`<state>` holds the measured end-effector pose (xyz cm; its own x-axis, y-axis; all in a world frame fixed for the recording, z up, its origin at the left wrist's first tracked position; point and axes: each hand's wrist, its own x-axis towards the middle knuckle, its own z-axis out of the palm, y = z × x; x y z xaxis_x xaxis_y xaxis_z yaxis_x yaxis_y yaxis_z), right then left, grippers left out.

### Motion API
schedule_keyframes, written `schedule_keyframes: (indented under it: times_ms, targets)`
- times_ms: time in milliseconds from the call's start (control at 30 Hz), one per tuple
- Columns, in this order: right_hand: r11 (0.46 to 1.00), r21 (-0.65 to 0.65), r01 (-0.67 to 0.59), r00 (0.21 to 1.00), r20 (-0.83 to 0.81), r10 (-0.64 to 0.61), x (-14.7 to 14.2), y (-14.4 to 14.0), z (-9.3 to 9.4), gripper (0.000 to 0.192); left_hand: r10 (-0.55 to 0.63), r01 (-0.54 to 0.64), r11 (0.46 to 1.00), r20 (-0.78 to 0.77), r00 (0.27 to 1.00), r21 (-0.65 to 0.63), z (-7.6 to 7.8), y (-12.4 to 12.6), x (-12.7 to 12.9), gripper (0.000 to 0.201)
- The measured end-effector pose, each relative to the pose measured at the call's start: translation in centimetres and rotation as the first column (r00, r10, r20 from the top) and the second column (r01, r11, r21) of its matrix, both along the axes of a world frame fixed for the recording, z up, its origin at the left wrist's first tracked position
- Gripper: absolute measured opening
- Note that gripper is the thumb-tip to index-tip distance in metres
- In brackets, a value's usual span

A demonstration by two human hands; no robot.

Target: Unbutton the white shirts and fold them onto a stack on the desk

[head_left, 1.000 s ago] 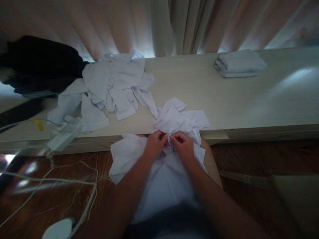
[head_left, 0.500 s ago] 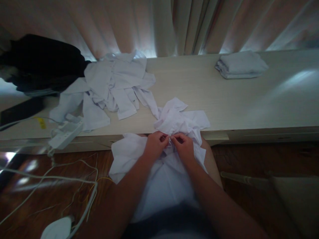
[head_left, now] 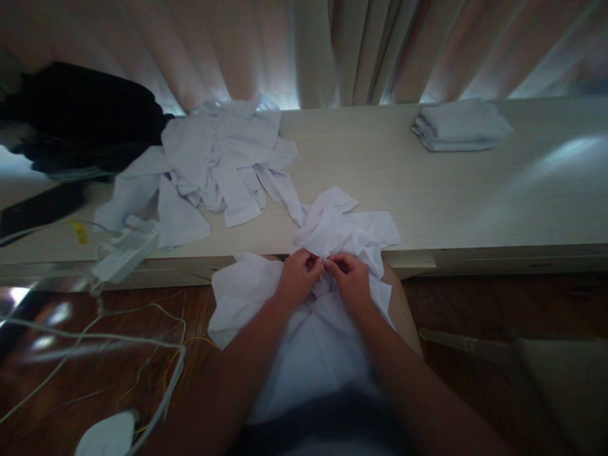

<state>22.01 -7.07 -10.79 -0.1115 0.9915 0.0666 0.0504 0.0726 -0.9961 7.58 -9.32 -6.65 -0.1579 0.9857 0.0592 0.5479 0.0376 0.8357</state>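
A white shirt [head_left: 327,345] lies across my lap, and its upper part spills over the front edge of the table. My left hand [head_left: 298,273] pinches the shirt's fabric between thumb and fingers. Close against it, my right hand [head_left: 350,276] pinches the same spot from the other side. The fingertips of both hands nearly meet there. Whatever small detail of the shirt sits between them is too small to make out.
More white garments [head_left: 228,149] lie crumpled on the pale table [head_left: 361,164], beside a dark heap of cloth [head_left: 90,114]. A folded white cloth [head_left: 460,125] rests at the back right. At left, a white power strip [head_left: 126,253] hangs near the edge, with cables [head_left: 118,341] below.
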Motion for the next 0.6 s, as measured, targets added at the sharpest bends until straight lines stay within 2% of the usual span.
schedule_keyframes:
  times_ms: [133, 333, 500, 600]
  targets:
    - [1.000, -0.005, 0.001, 1.000, -0.017, -0.001, 0.2, 0.1, -0.3, 0.017, 0.064, -0.038, 0.992, 0.213, 0.975, -0.124, 0.6, 0.1, -0.1, 0.020]
    - [1.000, -0.007, 0.019, 1.000, -0.010, -0.019, 0.2, 0.2, 0.1, 0.015, 0.098, 0.028, 0.953, 0.395, 0.913, -0.301, 1.2, 0.5, -0.1, 0.021]
    - [0.999, -0.007, 0.039, 0.998, -0.057, -0.039, -0.2, 0.3, 0.3, 0.017, 0.055, 0.064, 0.964, 0.430, 0.901, -0.258, 0.6, 0.5, 0.2, 0.023]
    - [0.999, -0.035, 0.007, 0.990, -0.138, -0.012, -0.3, 0.2, 0.6, 0.034, 0.020, 0.075, 0.976, 0.427, 0.904, -0.204, 0.3, 0.4, 0.4, 0.023]
